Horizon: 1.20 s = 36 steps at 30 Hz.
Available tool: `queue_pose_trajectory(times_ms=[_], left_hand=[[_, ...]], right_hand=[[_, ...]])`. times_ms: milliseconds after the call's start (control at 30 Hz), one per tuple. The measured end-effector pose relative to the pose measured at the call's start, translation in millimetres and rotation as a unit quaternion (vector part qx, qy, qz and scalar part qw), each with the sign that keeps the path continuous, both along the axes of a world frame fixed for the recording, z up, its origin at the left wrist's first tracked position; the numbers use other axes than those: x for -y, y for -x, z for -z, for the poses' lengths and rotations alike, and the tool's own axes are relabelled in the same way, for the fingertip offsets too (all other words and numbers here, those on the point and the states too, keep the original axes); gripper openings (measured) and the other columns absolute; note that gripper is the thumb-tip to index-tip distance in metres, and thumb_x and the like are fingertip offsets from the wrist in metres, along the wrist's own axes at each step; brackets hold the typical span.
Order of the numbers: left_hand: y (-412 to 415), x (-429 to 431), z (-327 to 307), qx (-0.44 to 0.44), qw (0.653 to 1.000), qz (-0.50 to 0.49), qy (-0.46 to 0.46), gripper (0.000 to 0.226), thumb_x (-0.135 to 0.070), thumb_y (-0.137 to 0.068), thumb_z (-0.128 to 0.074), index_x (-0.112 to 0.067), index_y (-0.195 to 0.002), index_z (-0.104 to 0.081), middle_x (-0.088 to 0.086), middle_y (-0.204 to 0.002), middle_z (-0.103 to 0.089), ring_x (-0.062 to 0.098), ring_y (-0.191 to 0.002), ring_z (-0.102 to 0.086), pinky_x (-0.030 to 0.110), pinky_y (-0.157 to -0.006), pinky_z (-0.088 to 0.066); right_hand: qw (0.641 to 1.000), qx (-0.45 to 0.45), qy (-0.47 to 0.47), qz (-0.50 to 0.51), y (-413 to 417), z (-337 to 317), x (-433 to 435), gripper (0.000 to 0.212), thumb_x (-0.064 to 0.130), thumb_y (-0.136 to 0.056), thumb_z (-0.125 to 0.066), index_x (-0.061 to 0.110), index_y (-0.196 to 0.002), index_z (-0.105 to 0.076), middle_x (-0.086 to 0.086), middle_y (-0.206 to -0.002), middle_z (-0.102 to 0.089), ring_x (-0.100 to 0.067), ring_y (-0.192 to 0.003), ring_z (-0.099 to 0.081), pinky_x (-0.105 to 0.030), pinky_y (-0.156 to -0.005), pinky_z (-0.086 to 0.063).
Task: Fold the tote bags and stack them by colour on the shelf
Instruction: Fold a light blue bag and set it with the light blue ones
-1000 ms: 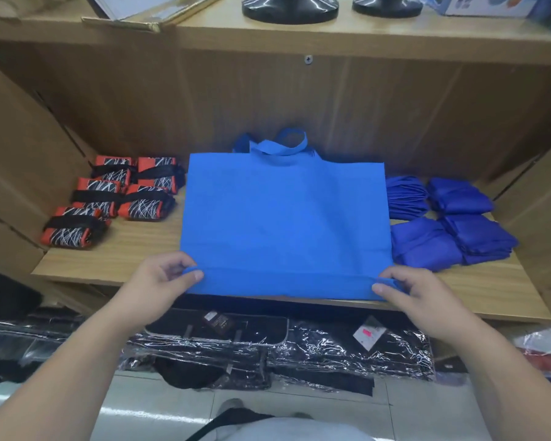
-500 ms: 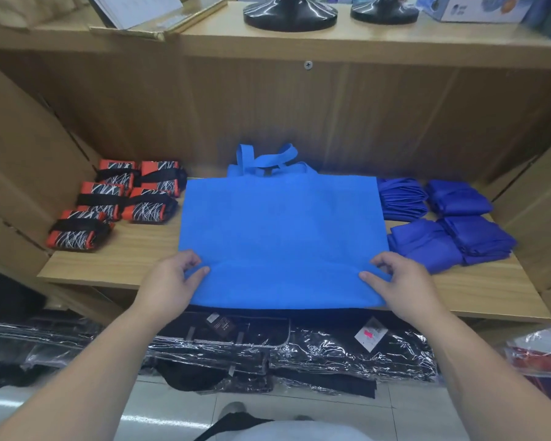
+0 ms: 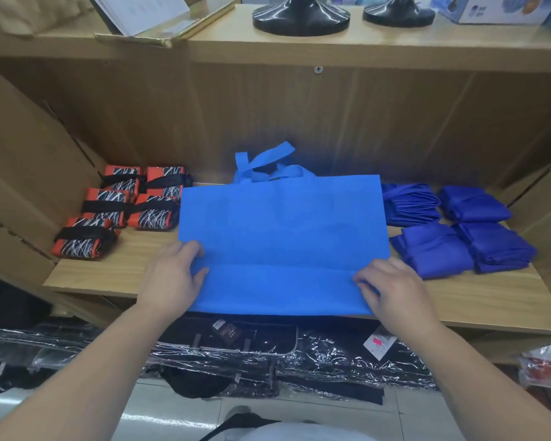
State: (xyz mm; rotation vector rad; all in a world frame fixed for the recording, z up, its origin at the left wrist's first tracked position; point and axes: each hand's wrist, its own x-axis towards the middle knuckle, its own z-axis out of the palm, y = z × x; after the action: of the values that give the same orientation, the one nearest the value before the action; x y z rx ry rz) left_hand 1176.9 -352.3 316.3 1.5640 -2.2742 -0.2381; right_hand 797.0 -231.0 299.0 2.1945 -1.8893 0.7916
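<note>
A light blue tote bag [image 3: 283,230] lies flat in the middle of the wooden shelf [image 3: 115,272], handles toward the back wall. Its near strip is creased and overhangs the shelf's front edge. My left hand [image 3: 172,278] pinches the bag's left edge near that crease, thumb on top. My right hand [image 3: 392,288] grips the right edge at the same height, fingers curled onto the fabric. Folded orange-and-black patterned bags [image 3: 128,208] sit in a group at the left. Folded dark blue bags [image 3: 458,227] sit in a group at the right.
An upper shelf [image 3: 363,46] holds two black round stands, a framed card and a box. Slanted wooden side panels close the shelf left and right. Below the shelf lie black items in clear plastic wrap [image 3: 268,354] on a pale tiled floor.
Both hands have slid forward along the bag's side edges, away from the near corners. The bag's near strip now shows a crease line across its width.
</note>
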Motion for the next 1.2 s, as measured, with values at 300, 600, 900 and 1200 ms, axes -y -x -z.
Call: queue_pose_trajectory(times_ms=[300,600,900,1200], left_hand=[[-23.8,1.3,23.5,0.044,0.990,0.070,0.117,0.027,-0.013,-0.086,-0.048,-0.011,-0.098,-0.072,0.006,-0.092,-0.062,0.035,-0.079,-0.057,0.046,-0.067,-0.051],[-7.7,-42.0,11.7,0.143,0.983,0.096,0.063,0.075,-0.075,-0.079,-0.055,-0.019,-0.128,-0.067,0.011,-0.140,-0.057,0.041,-0.124,-0.051,0.058,-0.101,-0.041],[-27.9,-48.1,26.4,0.188,0.979,0.058,0.047,0.057,-0.052,-0.098,-0.035,-0.020,-0.135,-0.064,0.007,-0.147,-0.054,0.037,-0.120,-0.054,0.051,-0.095,-0.041],[-44.0,-43.8,32.9,0.127,0.982,0.103,0.094,0.057,-0.045,-0.087,-0.051,-0.009,-0.129,-0.066,0.007,-0.140,-0.061,0.035,-0.112,-0.060,0.046,-0.091,-0.043]], right_hand=[[0.977,0.020,-0.211,-0.034,13.5,8.3,-18.0,0.060,0.078,-0.094,-0.030,0.048,-0.140,-0.053,0.031,-0.152,-0.039,-0.008,-0.131,-0.042,-0.038,-0.108,-0.033],[0.954,-0.053,-0.282,-0.083,6.3,-22.0,11.1,0.078,0.084,-0.088,-0.005,0.051,-0.138,-0.054,0.028,-0.147,-0.046,-0.019,-0.109,-0.049,-0.033,-0.098,-0.045],[0.971,-0.016,-0.213,-0.109,6.0,-8.3,11.1,0.063,0.083,-0.087,-0.041,0.044,-0.131,-0.063,0.011,-0.117,-0.059,-0.017,-0.111,-0.051,-0.037,-0.095,-0.037],[0.953,-0.030,-0.281,-0.109,22.1,-15.8,12.6,0.089,0.086,-0.070,-0.059,0.038,-0.145,-0.052,0.023,-0.142,-0.048,-0.007,-0.127,-0.045,-0.043,-0.108,-0.041]])
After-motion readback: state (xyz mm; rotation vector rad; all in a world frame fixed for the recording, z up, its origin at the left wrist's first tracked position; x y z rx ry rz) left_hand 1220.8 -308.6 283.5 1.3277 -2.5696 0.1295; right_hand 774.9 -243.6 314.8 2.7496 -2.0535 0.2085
